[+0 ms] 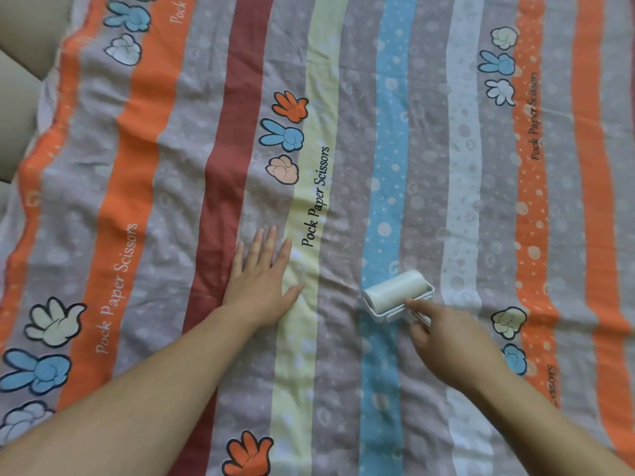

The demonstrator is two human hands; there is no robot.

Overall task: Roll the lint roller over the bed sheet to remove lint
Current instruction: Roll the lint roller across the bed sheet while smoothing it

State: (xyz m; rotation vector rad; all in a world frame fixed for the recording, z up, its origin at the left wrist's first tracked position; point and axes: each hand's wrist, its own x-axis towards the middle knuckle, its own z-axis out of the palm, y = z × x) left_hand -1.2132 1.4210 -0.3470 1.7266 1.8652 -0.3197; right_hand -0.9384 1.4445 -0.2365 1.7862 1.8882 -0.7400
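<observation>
A striped bed sheet [343, 132] with grey, orange, dark red, yellow and blue bands and printed cartoon hands fills the view. A white lint roller [395, 290] lies on the sheet across the blue stripe and the grey band beside it. My right hand [450, 345] grips its handle from behind, index finger stretched onto the roller frame; the handle is mostly hidden under the fingers. My left hand [263, 276] rests flat on the sheet to the roller's left, fingers straight and spread, over the grey and yellow bands.
The sheet is wrinkled around both hands. A beige padded headboard or cushion [20, 80] borders the sheet at the upper left. The sheet's left edge runs along it.
</observation>
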